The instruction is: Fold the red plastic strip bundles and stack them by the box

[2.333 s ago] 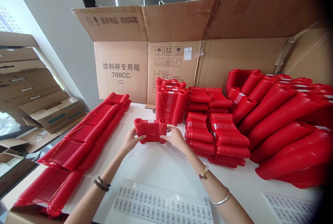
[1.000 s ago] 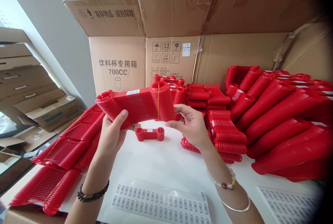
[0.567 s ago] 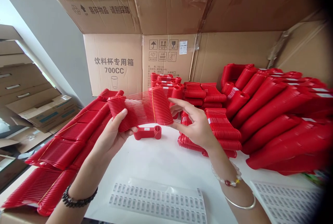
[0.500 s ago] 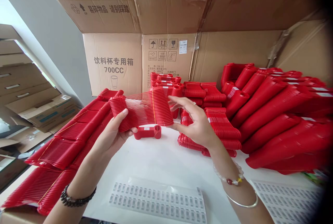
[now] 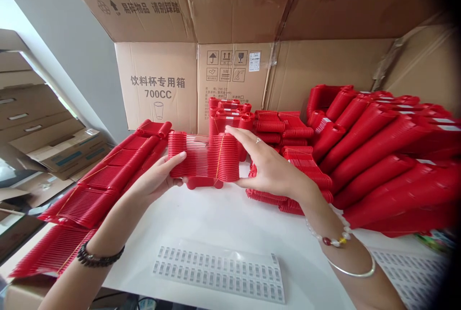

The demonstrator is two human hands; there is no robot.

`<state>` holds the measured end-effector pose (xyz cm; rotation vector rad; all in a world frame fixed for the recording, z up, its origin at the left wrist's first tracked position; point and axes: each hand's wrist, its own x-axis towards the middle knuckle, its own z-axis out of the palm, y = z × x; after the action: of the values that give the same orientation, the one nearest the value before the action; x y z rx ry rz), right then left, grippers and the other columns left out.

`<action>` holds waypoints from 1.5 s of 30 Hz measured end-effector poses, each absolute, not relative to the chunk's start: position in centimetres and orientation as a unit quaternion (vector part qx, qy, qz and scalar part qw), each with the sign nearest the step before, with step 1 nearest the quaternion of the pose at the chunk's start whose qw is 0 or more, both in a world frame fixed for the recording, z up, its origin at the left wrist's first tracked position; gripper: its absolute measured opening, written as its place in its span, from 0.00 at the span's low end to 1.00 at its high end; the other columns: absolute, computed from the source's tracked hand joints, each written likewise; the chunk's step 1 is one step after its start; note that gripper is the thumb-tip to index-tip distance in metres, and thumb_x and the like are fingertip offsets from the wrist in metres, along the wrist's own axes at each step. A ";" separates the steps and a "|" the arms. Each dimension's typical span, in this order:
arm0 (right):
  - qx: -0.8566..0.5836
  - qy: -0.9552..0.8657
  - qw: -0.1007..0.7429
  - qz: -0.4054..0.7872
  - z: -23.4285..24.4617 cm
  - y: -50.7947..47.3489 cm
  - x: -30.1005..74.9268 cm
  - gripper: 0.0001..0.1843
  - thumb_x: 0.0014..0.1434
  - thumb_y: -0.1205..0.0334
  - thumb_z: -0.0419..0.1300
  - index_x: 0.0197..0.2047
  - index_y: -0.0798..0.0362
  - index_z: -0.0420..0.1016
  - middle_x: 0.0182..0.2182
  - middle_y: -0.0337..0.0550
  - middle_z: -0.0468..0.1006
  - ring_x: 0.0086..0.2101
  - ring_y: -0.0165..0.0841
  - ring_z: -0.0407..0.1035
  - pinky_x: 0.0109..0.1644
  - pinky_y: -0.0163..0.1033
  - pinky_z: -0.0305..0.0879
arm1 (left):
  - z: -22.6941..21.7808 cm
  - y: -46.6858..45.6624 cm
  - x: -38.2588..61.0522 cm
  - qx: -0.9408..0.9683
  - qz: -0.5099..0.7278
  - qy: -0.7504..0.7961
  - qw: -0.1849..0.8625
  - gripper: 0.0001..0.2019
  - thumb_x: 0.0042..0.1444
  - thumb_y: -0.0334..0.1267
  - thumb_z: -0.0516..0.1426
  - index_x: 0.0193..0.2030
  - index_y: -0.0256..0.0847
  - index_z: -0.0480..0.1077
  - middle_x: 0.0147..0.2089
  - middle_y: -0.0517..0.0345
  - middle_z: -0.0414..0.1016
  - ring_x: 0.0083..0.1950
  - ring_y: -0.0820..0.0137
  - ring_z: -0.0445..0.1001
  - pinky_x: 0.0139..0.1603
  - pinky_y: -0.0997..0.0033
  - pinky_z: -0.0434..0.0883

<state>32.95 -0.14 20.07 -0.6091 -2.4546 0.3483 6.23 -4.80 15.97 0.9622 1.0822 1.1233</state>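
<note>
My left hand (image 5: 163,174) grips the left end of a stack of thin red plastic pieces (image 5: 226,158), thumb across its front. An orange rubber band (image 5: 219,160) runs around the right part of the stack. My right hand (image 5: 268,163) spans the stack's right end, fingertips at the top edge and thumb at the bottom corner. Just behind and below the stack, a single red piece with rounded ends (image 5: 204,183) lies on the white table (image 5: 201,223), partly hidden.
Banded rows of red stacks (image 5: 97,182) line the left. More red stacks (image 5: 306,170) and a large heap (image 5: 382,156) fill the right. An open cardboard box (image 5: 154,60) stands behind. Sticker sheets (image 5: 219,274) lie in front.
The stack has turned more level and upright and shifted slightly right. My right hand has closed in from beside it onto its right end.
</note>
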 end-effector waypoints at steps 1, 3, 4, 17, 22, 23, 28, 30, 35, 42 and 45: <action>-0.232 -0.923 0.285 0.109 19.9 0.1 32.7 0.48 0.56 0.64 0.66 0.73 0.46 0.45 0.69 0.46 0.55 0.67 0.44 0.52 0.69 0.51 0.58 | 16.0 -4.6 5.9 0.431 0.484 0.473 0.597 0.18 0.52 0.51 0.65 0.40 0.38 0.74 0.29 0.59 0.75 0.23 0.79 0.69 0.21 0.82 0.69; -0.234 -0.928 0.282 0.066 19.4 0.7 32.1 0.45 0.58 0.67 0.63 0.72 0.47 0.45 0.68 0.47 0.56 0.66 0.43 0.54 0.69 0.51 0.59 | 15.8 -4.3 5.2 0.459 0.481 0.488 0.565 0.19 0.52 0.50 0.65 0.44 0.38 0.75 0.30 0.59 0.75 0.25 0.80 0.67 0.22 0.82 0.66; -0.235 -0.929 0.282 0.044 19.0 1.1 31.8 0.44 0.59 0.69 0.62 0.72 0.48 0.45 0.68 0.48 0.56 0.66 0.43 0.54 0.69 0.52 0.60 | 15.6 -4.2 4.9 0.473 0.476 0.499 0.548 0.20 0.51 0.49 0.66 0.45 0.39 0.74 0.32 0.59 0.75 0.26 0.80 0.67 0.23 0.82 0.65; -0.313 -0.853 0.398 -0.125 5.8 5.6 27.3 0.37 0.62 0.82 0.41 0.72 0.56 0.43 0.65 0.58 0.61 0.65 0.44 0.57 0.62 0.55 0.66 | 7.7 -0.9 2.6 0.640 0.448 0.496 0.380 0.33 0.54 0.44 0.63 0.65 0.42 0.59 0.60 0.46 0.71 0.62 0.53 0.70 0.62 0.53 0.70; -0.313 -0.834 0.426 -0.157 2.8 6.4 26.5 0.39 0.62 0.82 0.41 0.74 0.57 0.36 0.63 0.61 0.64 0.63 0.44 0.61 0.59 0.53 0.69 | 5.9 -0.2 1.8 0.676 0.422 0.510 0.324 0.30 0.57 0.43 0.60 0.64 0.42 0.57 0.63 0.47 0.67 0.64 0.56 0.67 0.63 0.55 0.68; -0.314 -0.833 0.425 -0.165 2.5 6.5 26.5 0.39 0.62 0.83 0.40 0.74 0.57 0.36 0.63 0.61 0.65 0.63 0.44 0.61 0.59 0.54 0.69 | 5.6 -0.2 1.7 0.683 0.417 0.516 0.306 0.28 0.57 0.43 0.60 0.63 0.41 0.58 0.61 0.47 0.68 0.62 0.57 0.68 0.62 0.56 0.69; -0.309 -0.832 0.409 -0.212 1.7 6.8 26.8 0.34 0.63 0.83 0.41 0.71 0.59 0.46 0.62 0.60 0.67 0.61 0.46 0.63 0.55 0.53 0.70 | 4.5 0.1 1.7 0.668 0.361 0.617 0.209 0.18 0.51 0.47 0.62 0.44 0.38 0.70 0.39 0.54 0.75 0.37 0.64 0.71 0.39 0.63 0.71; -0.311 -0.831 0.400 -0.230 1.5 6.9 27.0 0.31 0.64 0.81 0.42 0.69 0.60 0.51 0.61 0.60 0.68 0.60 0.46 0.64 0.54 0.53 0.70 | 4.1 0.3 1.7 0.656 0.351 0.641 0.187 0.17 0.46 0.47 0.64 0.38 0.39 0.70 0.34 0.57 0.74 0.33 0.66 0.68 0.36 0.65 0.69; -0.309 -0.832 0.387 -0.249 1.0 6.8 27.3 0.29 0.64 0.82 0.42 0.66 0.61 0.57 0.59 0.60 0.69 0.58 0.46 0.65 0.51 0.51 0.70 | 3.5 0.7 1.6 0.650 0.363 0.644 0.173 0.18 0.42 0.47 0.67 0.38 0.41 0.72 0.36 0.56 0.77 0.35 0.65 0.70 0.38 0.64 0.70; -0.315 -0.834 0.380 -0.248 0.8 6.6 27.2 0.30 0.63 0.82 0.43 0.67 0.59 0.56 0.60 0.58 0.69 0.59 0.44 0.64 0.52 0.50 0.68 | 3.4 0.9 1.0 0.662 0.370 0.625 0.183 0.19 0.44 0.47 0.66 0.42 0.41 0.73 0.41 0.54 0.80 0.40 0.61 0.75 0.43 0.61 0.73; -0.311 -0.837 0.376 -0.248 1.0 6.5 27.3 0.31 0.62 0.82 0.43 0.68 0.60 0.54 0.60 0.59 0.69 0.59 0.45 0.64 0.52 0.50 0.68 | 3.4 1.0 1.1 0.668 0.369 0.620 0.181 0.19 0.45 0.48 0.66 0.42 0.41 0.74 0.41 0.54 0.80 0.41 0.60 0.75 0.44 0.60 0.73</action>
<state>27.30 6.45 1.01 -0.7950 -2.1409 -0.6349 1.06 1.01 3.37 1.8866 1.7511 1.0433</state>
